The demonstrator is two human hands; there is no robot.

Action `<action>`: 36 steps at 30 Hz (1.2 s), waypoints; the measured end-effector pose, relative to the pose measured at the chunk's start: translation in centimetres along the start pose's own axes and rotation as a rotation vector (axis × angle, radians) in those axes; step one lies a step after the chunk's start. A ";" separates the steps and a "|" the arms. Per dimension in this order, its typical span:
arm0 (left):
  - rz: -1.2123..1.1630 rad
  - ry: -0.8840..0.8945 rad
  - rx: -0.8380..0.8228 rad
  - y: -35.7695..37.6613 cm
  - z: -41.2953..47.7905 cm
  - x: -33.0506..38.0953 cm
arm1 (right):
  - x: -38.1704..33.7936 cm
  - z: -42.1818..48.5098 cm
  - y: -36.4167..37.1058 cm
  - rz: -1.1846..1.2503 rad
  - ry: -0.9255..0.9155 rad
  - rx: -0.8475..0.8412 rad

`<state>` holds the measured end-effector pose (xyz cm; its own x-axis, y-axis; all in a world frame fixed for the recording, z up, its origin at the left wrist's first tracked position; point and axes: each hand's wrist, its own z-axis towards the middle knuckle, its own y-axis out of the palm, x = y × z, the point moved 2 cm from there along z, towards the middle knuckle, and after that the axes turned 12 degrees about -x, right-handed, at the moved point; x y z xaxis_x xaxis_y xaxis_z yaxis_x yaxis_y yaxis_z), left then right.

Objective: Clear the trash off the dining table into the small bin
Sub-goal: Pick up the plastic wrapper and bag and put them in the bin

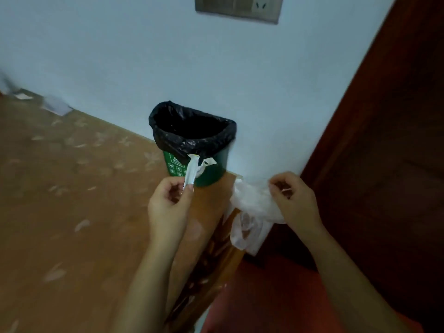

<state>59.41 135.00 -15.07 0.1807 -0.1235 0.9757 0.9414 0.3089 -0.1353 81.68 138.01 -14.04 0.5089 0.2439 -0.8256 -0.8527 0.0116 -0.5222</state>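
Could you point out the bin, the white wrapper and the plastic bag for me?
green bin (216, 174): head view, bare green side wall.
white wrapper (190, 170): head view, middle of its strip.
plastic bag (252, 200): head view, bunched upper part.

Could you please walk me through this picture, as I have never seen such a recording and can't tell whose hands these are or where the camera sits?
There is no machine here: these are a person's two bare hands, filmed by one wide-angle camera worn on the head, looking forward and down. So the single picture shows roughly what the person sees. The left hand pinches a torn white wrapper in front of the small green bin, which has a black liner and stands at the far corner of the table, against the wall. The right hand grips a crumpled clear plastic bag that hangs past the table's edge. At the far left lie blurred pale scraps, perhaps paper. Neither held item is in the bin yet.
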 end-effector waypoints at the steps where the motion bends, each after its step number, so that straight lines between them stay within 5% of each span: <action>1: 0.002 0.002 0.018 -0.4 1.4 -0.2 | -0.1 2.0 0.7 -0.019 -0.027 -0.007; 19: 0.139 -0.056 0.470 -3.4 11.6 0.0 | -3.9 26.1 9.6 0.127 -0.359 -0.235; 23: 0.151 -0.049 0.541 -2.9 13.0 0.8 | -2.3 28.4 11.0 -0.034 -0.331 -0.376; 36: 0.473 -0.055 0.373 4.3 18.9 1.1 | 3.4 25.8 6.3 -0.157 -0.407 -0.471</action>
<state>58.25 153.99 -11.31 0.5308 0.1537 0.8335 0.5974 0.6297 -0.4966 75.01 163.96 -14.65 0.4594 0.6238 -0.6324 -0.5810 -0.3275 -0.7451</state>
